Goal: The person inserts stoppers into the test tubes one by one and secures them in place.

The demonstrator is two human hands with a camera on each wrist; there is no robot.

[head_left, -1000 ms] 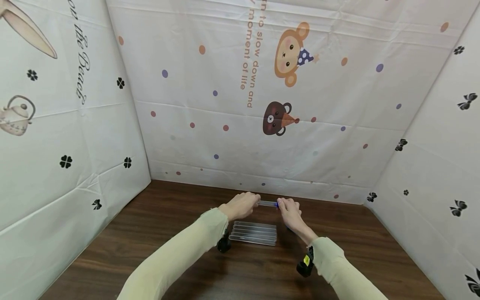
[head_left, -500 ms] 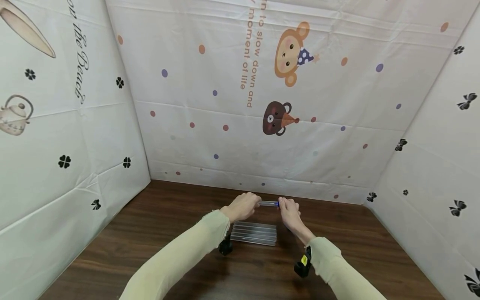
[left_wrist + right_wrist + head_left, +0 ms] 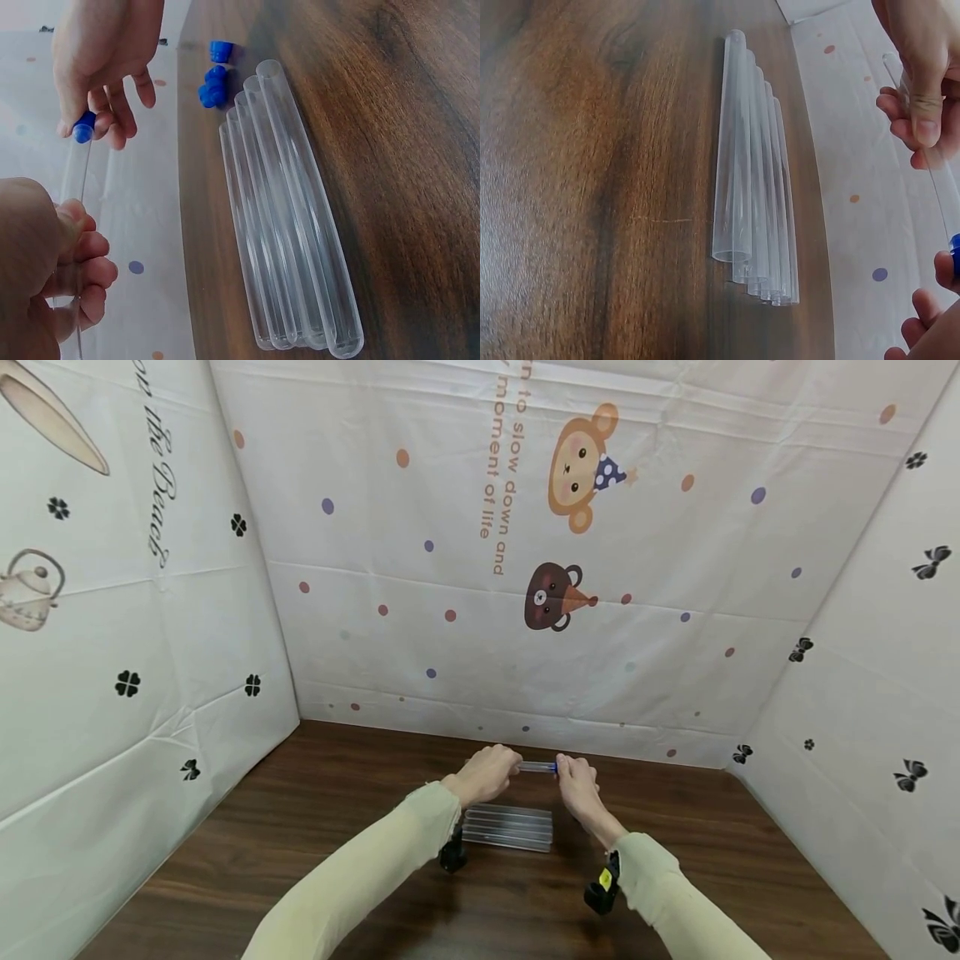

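Note:
My left hand (image 3: 483,774) grips a clear test tube (image 3: 77,166), fingers curled round its body. The tube lies nearly level across the head view, raised above the table. At its right end, my right hand (image 3: 579,783) pinches a blue stopper (image 3: 83,129) between thumb and finger. The stopper's lower part looks to be inside the tube's mouth. Below the hands, several clear test tubes (image 3: 508,828) lie side by side on the table, seen close up as a row of tubes (image 3: 733,165) in the right wrist view.
Several loose blue stoppers (image 3: 214,88) lie beyond the tubes' open ends, with another stopper (image 3: 220,51) a little apart. The dark wooden table (image 3: 360,860) meets a printed white sheet (image 3: 375,652) at the back, with more sheeting on both sides.
Both hands stay in nearly the same place on the tube and stopper. My right wrist has shifted slightly left, and my left forearm slightly right.

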